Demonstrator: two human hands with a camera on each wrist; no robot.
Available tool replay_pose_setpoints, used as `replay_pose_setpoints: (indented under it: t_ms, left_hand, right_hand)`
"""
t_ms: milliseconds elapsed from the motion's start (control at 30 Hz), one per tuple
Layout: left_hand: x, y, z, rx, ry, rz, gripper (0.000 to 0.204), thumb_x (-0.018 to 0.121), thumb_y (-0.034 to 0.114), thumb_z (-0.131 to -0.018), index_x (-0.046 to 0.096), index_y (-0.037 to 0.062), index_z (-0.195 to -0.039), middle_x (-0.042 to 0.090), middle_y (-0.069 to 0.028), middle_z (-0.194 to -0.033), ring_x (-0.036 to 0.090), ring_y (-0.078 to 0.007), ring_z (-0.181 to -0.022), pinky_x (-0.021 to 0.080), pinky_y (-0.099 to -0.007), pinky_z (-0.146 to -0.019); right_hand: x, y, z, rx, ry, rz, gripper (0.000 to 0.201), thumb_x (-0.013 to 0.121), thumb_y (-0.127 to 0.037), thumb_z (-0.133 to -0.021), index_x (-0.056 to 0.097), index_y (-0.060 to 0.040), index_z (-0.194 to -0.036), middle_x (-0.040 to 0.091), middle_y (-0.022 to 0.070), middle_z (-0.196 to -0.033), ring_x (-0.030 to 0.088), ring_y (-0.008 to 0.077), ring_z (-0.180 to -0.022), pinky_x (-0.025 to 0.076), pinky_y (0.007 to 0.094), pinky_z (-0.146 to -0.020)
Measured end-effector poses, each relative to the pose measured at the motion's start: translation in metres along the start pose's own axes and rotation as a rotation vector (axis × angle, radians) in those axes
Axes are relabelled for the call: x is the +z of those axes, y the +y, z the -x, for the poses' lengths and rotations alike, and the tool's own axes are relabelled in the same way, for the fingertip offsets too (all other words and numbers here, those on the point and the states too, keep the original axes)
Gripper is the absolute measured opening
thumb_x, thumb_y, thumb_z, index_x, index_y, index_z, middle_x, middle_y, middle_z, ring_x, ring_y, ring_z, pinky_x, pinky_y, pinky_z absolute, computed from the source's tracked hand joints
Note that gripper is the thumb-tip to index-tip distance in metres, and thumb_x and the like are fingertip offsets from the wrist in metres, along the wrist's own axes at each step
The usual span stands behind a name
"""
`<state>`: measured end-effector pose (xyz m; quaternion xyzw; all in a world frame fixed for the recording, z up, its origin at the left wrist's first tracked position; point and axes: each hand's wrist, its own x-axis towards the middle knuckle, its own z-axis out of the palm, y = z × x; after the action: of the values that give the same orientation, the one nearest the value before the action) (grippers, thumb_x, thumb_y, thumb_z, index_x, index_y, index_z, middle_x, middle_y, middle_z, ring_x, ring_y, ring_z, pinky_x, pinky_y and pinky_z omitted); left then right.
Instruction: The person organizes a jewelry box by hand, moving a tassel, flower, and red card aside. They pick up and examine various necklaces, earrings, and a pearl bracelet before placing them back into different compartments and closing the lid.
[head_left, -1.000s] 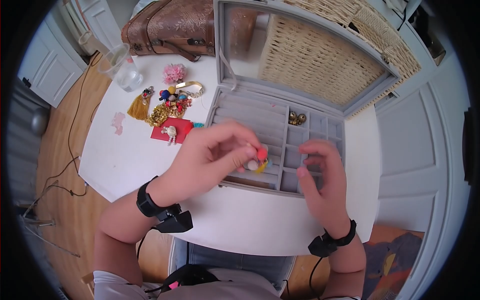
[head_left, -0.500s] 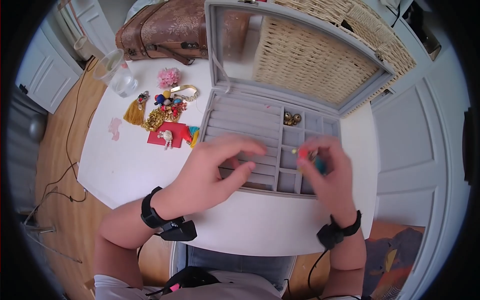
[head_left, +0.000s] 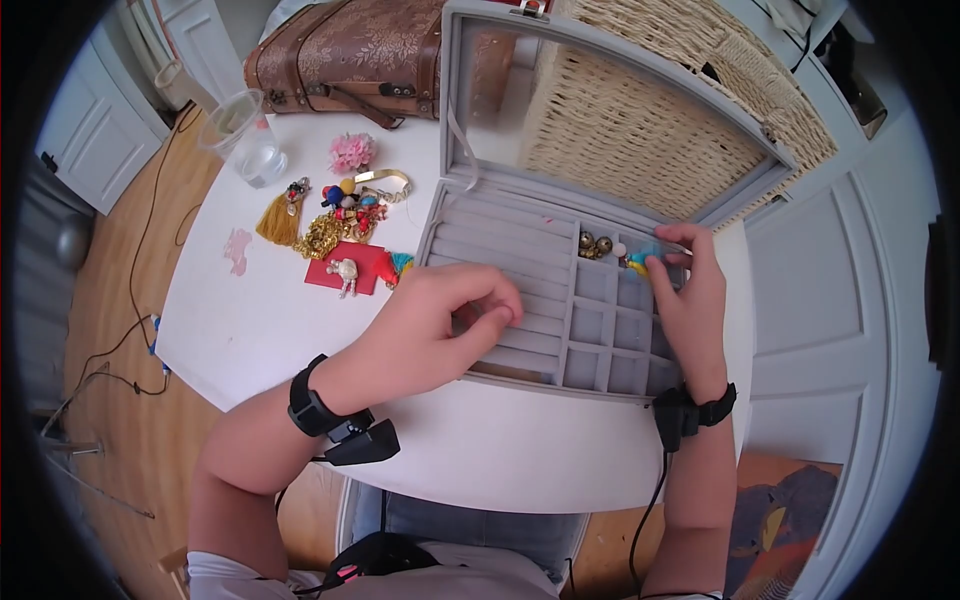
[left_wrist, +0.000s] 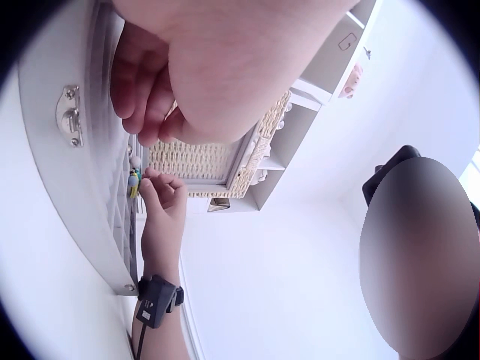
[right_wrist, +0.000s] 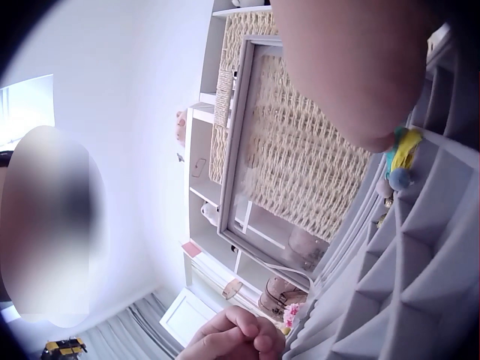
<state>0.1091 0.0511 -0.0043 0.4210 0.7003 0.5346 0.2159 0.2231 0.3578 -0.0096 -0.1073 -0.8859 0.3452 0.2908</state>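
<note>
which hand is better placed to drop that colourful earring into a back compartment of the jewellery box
Right. The right hand already pinches the colourful earring over the back compartments of the jewellery box; the left hand rests on the ring rolls, holding nothing.

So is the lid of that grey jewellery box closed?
No, in the head view the lid stands raised behind the jewellery box, whose compartments lie open under both hands.

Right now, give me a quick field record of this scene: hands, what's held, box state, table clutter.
left hand: rests on the ring-roll side of the box, holds nothing visible
right hand: pinches a pom-pom earring over a back compartment
jewelry box: grey, lid open
gold bells: in a back compartment
jewelry pile: on the table, left of the box
</note>
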Motion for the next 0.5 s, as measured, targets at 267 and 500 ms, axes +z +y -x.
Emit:
replay_pose_setpoints:
  t_ms: [267,500]
  left_hand:
    - [-0.006,0.004,-0.001,-0.014,0.018,0.043,0.009,0.065,0.001,-0.105,0.074,-0.0002,-0.108,0.076,-0.0073,-0.101,0.073,-0.0136,-0.093,0.06,-0.0297,-0.085]
    - [-0.006,-0.001,-0.003,0.003,-0.022,-0.038,0.009,0.066,0.001,-0.105,0.074,0.0004,-0.107,0.076,-0.0081,-0.1,0.072,-0.0151,-0.089,0.06,-0.0298,-0.084]
  right_hand:
    - [-0.005,-0.013,0.001,-0.289,-0.114,0.233,0.02,0.077,0.003,-0.09,0.072,-0.0024,-0.109,0.067,0.0126,-0.107,0.063,0.0366,-0.107,0.053,0.0458,-0.097]
    - [-0.007,0.005,0.004,-0.219,-0.051,0.323,0.02,0.076,0.002,-0.091,0.074,-0.0035,-0.111,0.067,0.0139,-0.107,0.064,0.0374,-0.104,0.053,0.0446,-0.095]
